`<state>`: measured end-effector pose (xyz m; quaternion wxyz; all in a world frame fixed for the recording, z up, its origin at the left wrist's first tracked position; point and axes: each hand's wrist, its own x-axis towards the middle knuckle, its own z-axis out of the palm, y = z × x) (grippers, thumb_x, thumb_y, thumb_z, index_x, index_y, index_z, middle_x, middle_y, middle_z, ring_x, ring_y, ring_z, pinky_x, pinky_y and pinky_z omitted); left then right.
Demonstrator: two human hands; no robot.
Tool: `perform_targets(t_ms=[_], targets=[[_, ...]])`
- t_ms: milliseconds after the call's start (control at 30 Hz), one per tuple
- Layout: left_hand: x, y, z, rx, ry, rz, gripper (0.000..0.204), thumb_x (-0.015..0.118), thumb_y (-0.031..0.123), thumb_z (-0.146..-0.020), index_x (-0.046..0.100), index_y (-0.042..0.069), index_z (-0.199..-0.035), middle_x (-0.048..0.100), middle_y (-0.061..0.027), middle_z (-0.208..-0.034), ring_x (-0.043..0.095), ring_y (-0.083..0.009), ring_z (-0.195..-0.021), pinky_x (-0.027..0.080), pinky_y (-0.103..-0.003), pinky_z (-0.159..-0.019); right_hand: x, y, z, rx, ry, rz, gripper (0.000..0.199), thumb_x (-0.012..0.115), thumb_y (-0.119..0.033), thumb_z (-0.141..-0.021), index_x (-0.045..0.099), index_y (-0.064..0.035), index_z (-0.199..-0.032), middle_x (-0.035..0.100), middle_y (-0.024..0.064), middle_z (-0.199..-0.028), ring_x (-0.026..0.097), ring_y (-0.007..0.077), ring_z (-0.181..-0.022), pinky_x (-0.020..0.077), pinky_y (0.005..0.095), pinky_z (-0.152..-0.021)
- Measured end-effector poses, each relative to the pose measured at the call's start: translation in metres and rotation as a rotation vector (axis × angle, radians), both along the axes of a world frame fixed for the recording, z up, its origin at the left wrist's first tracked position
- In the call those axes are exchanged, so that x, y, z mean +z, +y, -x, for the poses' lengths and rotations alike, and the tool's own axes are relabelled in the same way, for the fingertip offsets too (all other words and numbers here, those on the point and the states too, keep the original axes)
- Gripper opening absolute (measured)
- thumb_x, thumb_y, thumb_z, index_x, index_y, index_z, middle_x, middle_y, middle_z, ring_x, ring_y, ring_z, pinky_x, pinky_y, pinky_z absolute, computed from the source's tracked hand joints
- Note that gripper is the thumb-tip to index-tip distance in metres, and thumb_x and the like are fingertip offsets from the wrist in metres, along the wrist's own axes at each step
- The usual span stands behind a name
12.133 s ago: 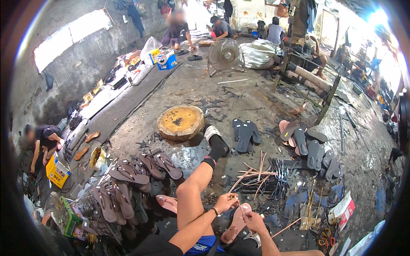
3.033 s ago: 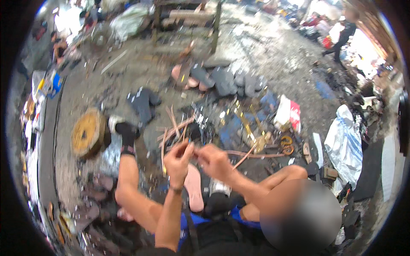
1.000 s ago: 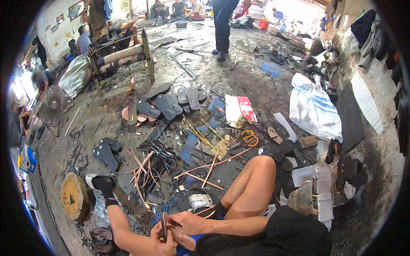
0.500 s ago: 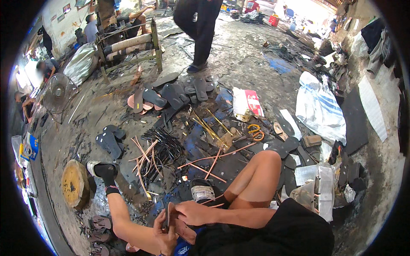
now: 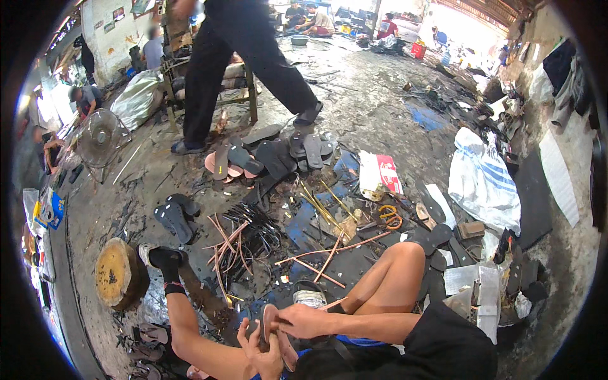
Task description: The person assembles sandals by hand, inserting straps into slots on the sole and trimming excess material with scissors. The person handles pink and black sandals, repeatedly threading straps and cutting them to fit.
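In front of my lap I hold a sandal sole, pinkish on its face with a dark edge, stood up on its side. My left hand grips it from below and the left, thumb on the near face. My right hand has its fingers closed at the sole's right face; what its fingertips pinch there is partly hidden. A second pinkish piece shows under my right hand, close to the left thumb. On the floor beyond lie pink strap strips and a heap of black strips.
Dark sandal soles are piled farther ahead, near a walking person. A round wooden block stands left of my foot. Orange-handled scissors, a white sack and more soles lie to the right. A fan stands far left.
The walking person has stepped to the left. The whole view has shifted slightly, moving the floor items rightward and down. Both hands stay on the sole, which now stands more upright.
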<state>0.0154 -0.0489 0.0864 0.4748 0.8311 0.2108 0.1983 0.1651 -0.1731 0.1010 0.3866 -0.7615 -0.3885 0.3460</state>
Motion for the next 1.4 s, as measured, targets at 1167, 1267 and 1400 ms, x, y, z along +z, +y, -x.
perform_targets(t_ms=[1167,1267,1400], targets=[[0.025,0.020,-0.049,0.166,-0.216,0.571,0.032,0.060,0.011,-0.098,0.055,-0.006,-0.124,0.067,-0.0109,-0.110,0.062,-0.0135,-0.098,0.050,-0.029,-0.087,0.039,0.038,-0.012,-0.448,0.188,-0.384,0.014,0.070,-0.004,-0.093,0.062,0.0019,-0.103,0.071,0.0077,-0.092,0.069,0.0114,-0.086,0.0574,0.0269,-0.078],[0.027,0.015,-0.049,0.196,-0.178,0.527,0.031,0.060,0.011,-0.098,0.056,-0.006,-0.123,0.067,-0.0117,-0.111,0.062,-0.0155,-0.101,0.049,-0.030,-0.089,0.040,0.039,-0.014,-0.435,0.048,-0.386,0.016,0.071,-0.008,-0.091,0.063,0.0017,-0.100,0.073,0.0137,-0.090,0.074,0.0189,-0.083,0.0589,0.0313,-0.074],[0.023,0.013,-0.051,0.162,-0.188,0.522,0.035,0.059,0.011,-0.098,0.054,-0.005,-0.129,0.065,-0.0105,-0.115,0.060,-0.0151,-0.105,0.048,-0.030,-0.092,0.029,0.036,-0.007,-0.480,0.071,-0.425,0.017,0.073,-0.009,-0.090,0.063,0.0014,-0.099,0.073,0.0131,-0.087,0.074,0.0198,-0.078,0.0584,0.0318,-0.072]])
